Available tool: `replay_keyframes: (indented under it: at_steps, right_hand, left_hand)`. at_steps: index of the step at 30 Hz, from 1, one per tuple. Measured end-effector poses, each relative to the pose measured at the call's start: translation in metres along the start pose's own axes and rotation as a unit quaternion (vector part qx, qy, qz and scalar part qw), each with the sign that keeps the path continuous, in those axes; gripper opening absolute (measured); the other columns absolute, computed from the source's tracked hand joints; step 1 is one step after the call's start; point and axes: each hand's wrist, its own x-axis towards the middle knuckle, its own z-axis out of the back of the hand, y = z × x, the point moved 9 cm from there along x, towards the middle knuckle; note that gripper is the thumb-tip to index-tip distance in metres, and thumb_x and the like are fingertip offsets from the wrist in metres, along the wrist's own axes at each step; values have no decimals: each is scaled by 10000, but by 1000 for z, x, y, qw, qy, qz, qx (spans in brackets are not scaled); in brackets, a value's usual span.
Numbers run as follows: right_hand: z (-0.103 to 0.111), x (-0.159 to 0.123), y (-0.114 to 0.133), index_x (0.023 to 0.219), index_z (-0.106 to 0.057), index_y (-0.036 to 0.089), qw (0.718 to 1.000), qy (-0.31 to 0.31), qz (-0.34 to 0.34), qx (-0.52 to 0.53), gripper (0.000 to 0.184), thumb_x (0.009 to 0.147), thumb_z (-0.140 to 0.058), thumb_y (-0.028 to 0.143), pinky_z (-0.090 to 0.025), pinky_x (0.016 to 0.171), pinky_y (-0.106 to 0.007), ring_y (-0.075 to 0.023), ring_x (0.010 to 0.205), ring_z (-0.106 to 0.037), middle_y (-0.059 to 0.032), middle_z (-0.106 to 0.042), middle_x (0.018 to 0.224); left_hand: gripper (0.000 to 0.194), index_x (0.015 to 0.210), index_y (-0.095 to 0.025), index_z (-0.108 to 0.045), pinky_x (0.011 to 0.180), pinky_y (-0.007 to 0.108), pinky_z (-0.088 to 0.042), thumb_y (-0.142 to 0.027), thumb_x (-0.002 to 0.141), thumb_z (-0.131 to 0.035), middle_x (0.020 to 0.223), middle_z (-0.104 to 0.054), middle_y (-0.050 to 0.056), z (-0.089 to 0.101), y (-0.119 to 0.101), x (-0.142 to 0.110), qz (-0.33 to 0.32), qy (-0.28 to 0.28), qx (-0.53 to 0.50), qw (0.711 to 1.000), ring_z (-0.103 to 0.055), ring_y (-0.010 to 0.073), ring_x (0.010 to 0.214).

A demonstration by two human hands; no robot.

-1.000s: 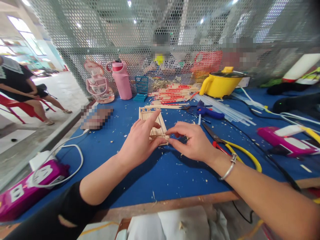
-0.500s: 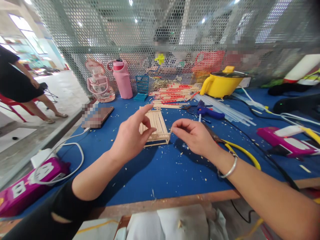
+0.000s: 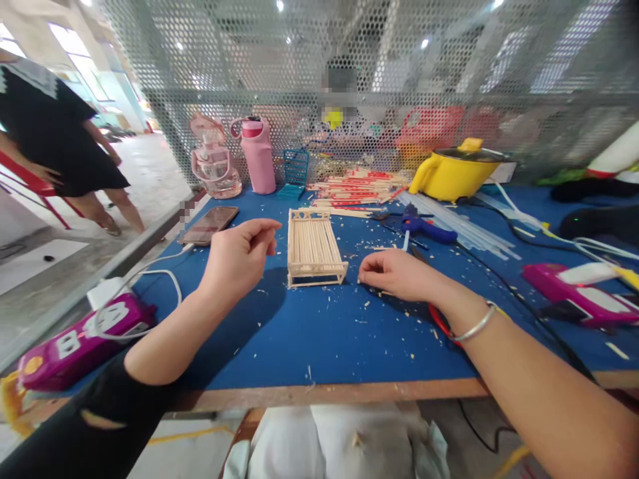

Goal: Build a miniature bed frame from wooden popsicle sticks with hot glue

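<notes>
Blue desk (image 3: 299, 352), wooden near edge, bare strip in front. Hands: left (image 3: 239, 256), fingers narrowly curled, raised left of the stick frame; right (image 3: 394, 273), fingertips pinched low, contents unclear. Stick frame (image 3: 315, 249): between them, touching neither, open desk either side. Beyond: loose sticks (image 3: 354, 189), yellow pot (image 3: 456, 174), perforated metal screen (image 3: 299, 60).

This is looking like a craft workshop: a blue-topped bench (image 3: 279, 346) is carrying a blue glue gun (image 3: 424, 226), clear glue sticks (image 3: 466, 226), a pile of wooden sticks (image 3: 357, 188) and scattered scraps (image 3: 372, 307), while perforated metal mesh (image 3: 279, 73) is standing behind and a concrete floor (image 3: 164, 169) is showing beyond.
</notes>
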Motion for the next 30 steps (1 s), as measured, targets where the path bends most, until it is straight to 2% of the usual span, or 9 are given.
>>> replay_keyframes:
  at_steps: [5, 8, 11, 14, 17, 20, 24, 27, 30]
  right_hand:
    - [-4, -1, 3, 721, -671, 196, 998, 12, 5, -56, 214, 795, -529, 338, -361, 534, -241, -129, 563, -541, 6, -662, 636]
    - [-3, -3, 8, 735, -676, 206, 996, 14, 14, -88, 228, 825, -503, 325, -368, 569, -247, -135, 592, -561, -2, -685, 679]
    - [-1, -5, 12, 759, -684, 213, 993, 11, 21, -115, 237, 842, -474, 288, -382, 620, -257, -153, 664, -592, -23, -710, 761]
    - [0, -7, 13, 807, -698, 218, 991, 6, 17, -132, 246, 842, -458, 259, -391, 655, -267, -173, 728, -613, -40, -723, 833]
    - [1, -9, 15, 810, -698, 225, 989, 6, 16, -145, 238, 833, -462, 251, -385, 647, -263, -171, 723, -612, -31, -723, 830]
    - [3, -11, 16, 756, -655, 222, 990, 2, 10, -142, 226, 834, -444, 242, -360, 593, -249, -149, 645, -576, -12, -694, 743]
    - [9, -13, 16, 687, -532, 214, 990, -18, -3, -137, 253, 877, -367, 242, -338, 570, -243, -141, 621, -538, -3, -641, 688]
    - [8, -15, 19, 673, -481, 210, 983, -30, -12, -179, 282, 901, -315, 230, -329, 568, -257, -154, 636, -548, -14, -626, 689]
    - [2, -15, 26, 705, -519, 197, 961, -33, -22, -275, 253, 881, -337, 193, -328, 577, -293, -195, 667, -593, -52, -646, 727]
  left_hand:
    - [371, 975, -167, -678, 549, 257, -394, -429, 897, -428, 534, -541, -20, -5, 8, -7, -2, 24, 90, 996, -487, 125, 497]
    - [467, 1178, -146, -566, 749, 324, -477, -478, 857, -502, 863, -655, 63, -6, -7, -16, -90, 10, 92, 992, -603, 193, 792]
    - [664, 1313, -134, -429, 1033, 468, -364, -441, 767, -651, 1289, -544, 169, -26, -32, -27, -227, 74, 97, 966, -464, 291, 1229]
    - [675, 1380, -199, -342, 1105, 579, -209, -305, 788, -649, 1288, -572, 121, -53, -41, -27, -262, 170, 98, 945, -447, 279, 1267]
    - [605, 1352, -223, -397, 1087, 571, -239, -226, 796, -636, 1067, -684, 39, -69, -47, -19, -260, 228, 76, 935, -573, 236, 1098]
    - [476, 1247, -208, -537, 969, 436, -406, -217, 784, -651, 899, -716, 20, -70, -55, -7, -241, 243, 28, 939, -637, 201, 913]
    - [425, 1182, -214, -593, 719, 286, -486, -280, 771, -677, 842, -704, 18, -46, -52, 13, -113, 171, -112, 972, -637, 157, 756]
    - [478, 1199, -214, -565, 694, 260, -490, -324, 755, -705, 846, -683, 15, -33, -46, 17, -34, 140, -235, 961, -637, 153, 785]
    - [510, 1184, -205, -564, 755, 244, -492, -294, 717, -748, 839, -673, 5, -27, -40, 14, -3, 127, -298, 946, -635, 141, 834]
